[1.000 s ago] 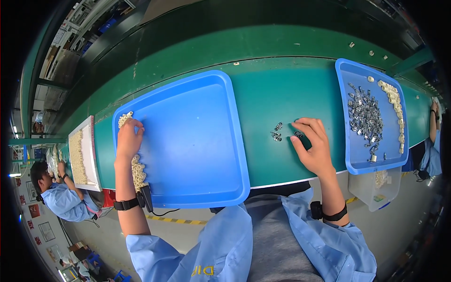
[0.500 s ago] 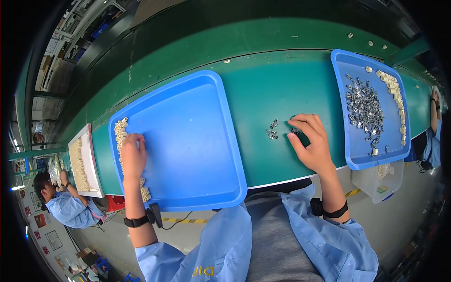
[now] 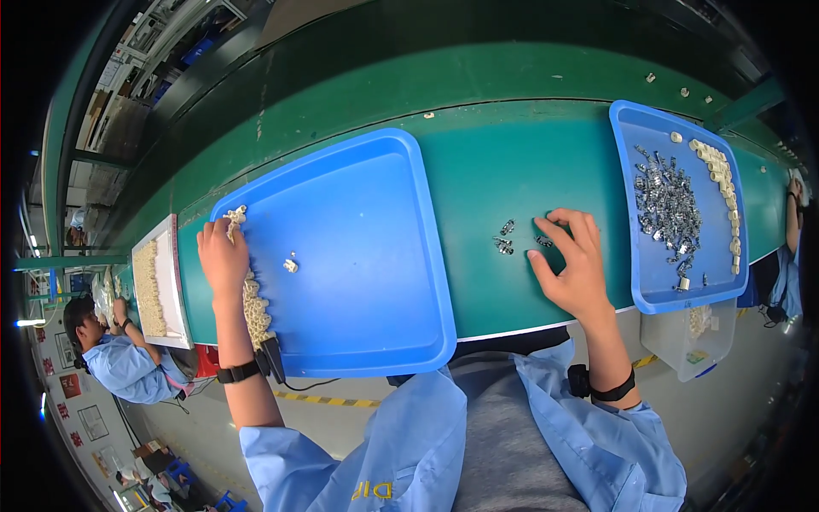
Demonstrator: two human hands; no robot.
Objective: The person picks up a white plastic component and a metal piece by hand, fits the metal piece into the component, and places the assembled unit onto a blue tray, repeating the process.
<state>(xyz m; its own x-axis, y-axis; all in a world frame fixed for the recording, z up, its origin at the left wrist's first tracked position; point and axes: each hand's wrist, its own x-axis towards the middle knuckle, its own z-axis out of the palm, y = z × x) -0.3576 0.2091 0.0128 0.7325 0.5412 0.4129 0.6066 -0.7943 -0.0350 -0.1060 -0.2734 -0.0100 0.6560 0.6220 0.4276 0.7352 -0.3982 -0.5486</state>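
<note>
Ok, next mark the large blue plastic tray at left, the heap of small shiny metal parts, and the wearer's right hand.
Large blue plastic tray (image 3: pixel 367 286): head view, bare floor.
Heap of small shiny metal parts (image 3: pixel 669 203): head view, its middle.
Right hand (image 3: pixel 575 268): head view, back of the hand.

Left, farther along the green bench — a white tray (image 3: pixel 174 286), then a co-worker (image 3: pixel 128 367) in a blue top, dark band at the wrist. Something red (image 3: pixel 206 362) below the bench edge; kind unclear. Wall behind: framed sheets (image 3: pixel 92 422), a red poster (image 3: pixel 68 385). Lower left, blue stools (image 3: pixel 179 471). Yellow-and-black tape (image 3: pixel 341 401) across the grey floor (image 3: pixel 209 435). Upper left, crowded shelving (image 3: pixel 128 51). Right — a see-through bin (image 3: pixel 674 354) below bench level, a green post (image 3: pixel 746 107), a second person's blue sleeve (image 3: pixel 793 275) near the rim.
</note>
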